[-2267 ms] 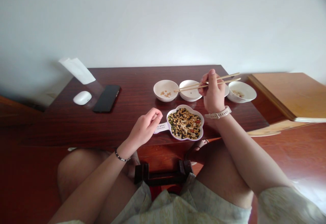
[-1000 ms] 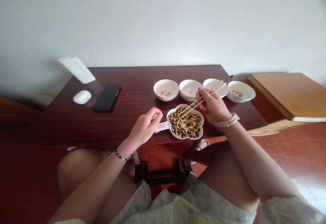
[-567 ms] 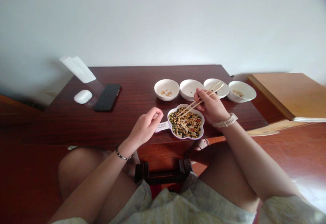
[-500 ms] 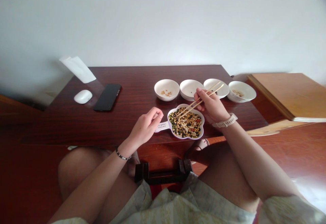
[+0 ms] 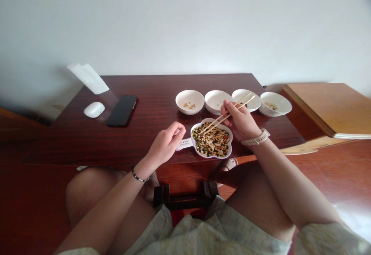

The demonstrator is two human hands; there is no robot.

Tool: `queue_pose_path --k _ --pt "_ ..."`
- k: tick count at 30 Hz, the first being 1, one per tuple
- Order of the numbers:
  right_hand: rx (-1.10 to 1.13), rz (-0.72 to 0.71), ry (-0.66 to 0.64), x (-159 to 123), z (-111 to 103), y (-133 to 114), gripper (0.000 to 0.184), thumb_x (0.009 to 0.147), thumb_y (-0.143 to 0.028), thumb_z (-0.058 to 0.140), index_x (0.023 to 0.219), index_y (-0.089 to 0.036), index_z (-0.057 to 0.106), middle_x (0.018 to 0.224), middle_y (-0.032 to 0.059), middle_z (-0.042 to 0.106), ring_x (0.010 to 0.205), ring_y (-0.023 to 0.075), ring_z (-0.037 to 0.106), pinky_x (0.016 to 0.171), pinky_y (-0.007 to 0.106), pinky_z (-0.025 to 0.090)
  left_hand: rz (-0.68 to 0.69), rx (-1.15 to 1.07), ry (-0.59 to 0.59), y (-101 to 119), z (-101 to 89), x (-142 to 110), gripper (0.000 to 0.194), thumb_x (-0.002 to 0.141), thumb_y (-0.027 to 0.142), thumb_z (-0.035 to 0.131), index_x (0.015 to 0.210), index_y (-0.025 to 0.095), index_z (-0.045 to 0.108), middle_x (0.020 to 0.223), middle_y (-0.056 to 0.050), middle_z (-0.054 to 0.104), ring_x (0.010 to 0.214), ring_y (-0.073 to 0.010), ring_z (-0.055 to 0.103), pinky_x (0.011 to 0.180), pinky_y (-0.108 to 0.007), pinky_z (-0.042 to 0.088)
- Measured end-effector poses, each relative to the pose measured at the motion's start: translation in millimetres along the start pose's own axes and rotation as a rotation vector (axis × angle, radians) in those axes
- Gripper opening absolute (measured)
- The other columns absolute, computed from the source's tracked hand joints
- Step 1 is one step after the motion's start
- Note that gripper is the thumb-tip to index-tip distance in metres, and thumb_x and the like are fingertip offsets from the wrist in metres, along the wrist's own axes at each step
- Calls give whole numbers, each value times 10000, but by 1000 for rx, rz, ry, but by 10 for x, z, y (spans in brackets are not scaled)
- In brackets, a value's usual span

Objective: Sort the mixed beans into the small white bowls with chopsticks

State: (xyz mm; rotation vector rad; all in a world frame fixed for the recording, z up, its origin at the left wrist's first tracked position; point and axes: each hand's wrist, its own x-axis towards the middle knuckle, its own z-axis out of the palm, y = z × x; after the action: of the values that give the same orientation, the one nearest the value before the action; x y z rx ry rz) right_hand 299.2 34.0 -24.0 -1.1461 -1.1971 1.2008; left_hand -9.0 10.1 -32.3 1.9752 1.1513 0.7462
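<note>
The wooden chopsticks (image 5: 239, 106) are held in the right hand (image 5: 241, 121), pinched narrowly between thumb and fingers, with their tips lowered over the beans (image 5: 211, 142). Whether a bean is gripped cannot be told. The beans, a mix of dark, green, pale and reddish ones, are heaped in a flower-shaped dish (image 5: 213, 120) with a purple rim, set near the front edge of the table (image 5: 72, 142). The left hand (image 5: 167, 143) is loosely curled, with nothing held, just beside the dish and above its labelled handle (image 5: 184, 144). Four white bowls are lined up near the far edge; a few beans are seen in the leftmost bowl (image 5: 189, 96) and the rightmost bowl (image 5: 275, 98). Toward the far left corner, a mouse (image 5: 94, 110) lies beside a phone (image 5: 122, 110).
</note>
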Motion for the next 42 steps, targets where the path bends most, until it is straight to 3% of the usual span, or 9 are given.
queue_pose_path --k 7,15,27,42 --pt "-20 -41 27 1 1 -63 534 1026 -679 679 803 -195 647 542 -10 520 478 85 448 447 226 272 -3 8 -1 -12 -2 0 310 1157 460 474 1096 207 644 764 39 612 638 -117 506 643 -261 368" --pt "2 -90 147 25 -135 -148 534 973 -678 752 775 -201 620 613 -11 518 490 75 450 420 217 283 -4 4 -11 -8 -17 -8 321 1156 474 465 1091 209 636 751 45 582 634 -119 508 638 -257 374" --pt "-13 -18 39 -47 18 -89 542 1006 -708 688 815 -202 654 558 -8 526 476 91 449 437 237 270 -16 -2 -18 12 -15 -2 321 1158 475 457 1100 213 633 734 47 565 634 -126 506 645 -267 376" --pt "-42 -34 63 -61 54 -130 533 1018 -700 673 808 -212 632 541 -10 525 470 99 448 449 250 277 2 13 -6 25 -5 0 315 1158 455 461 1091 202 637 738 41 581 639 -122 497 643 -263 364"
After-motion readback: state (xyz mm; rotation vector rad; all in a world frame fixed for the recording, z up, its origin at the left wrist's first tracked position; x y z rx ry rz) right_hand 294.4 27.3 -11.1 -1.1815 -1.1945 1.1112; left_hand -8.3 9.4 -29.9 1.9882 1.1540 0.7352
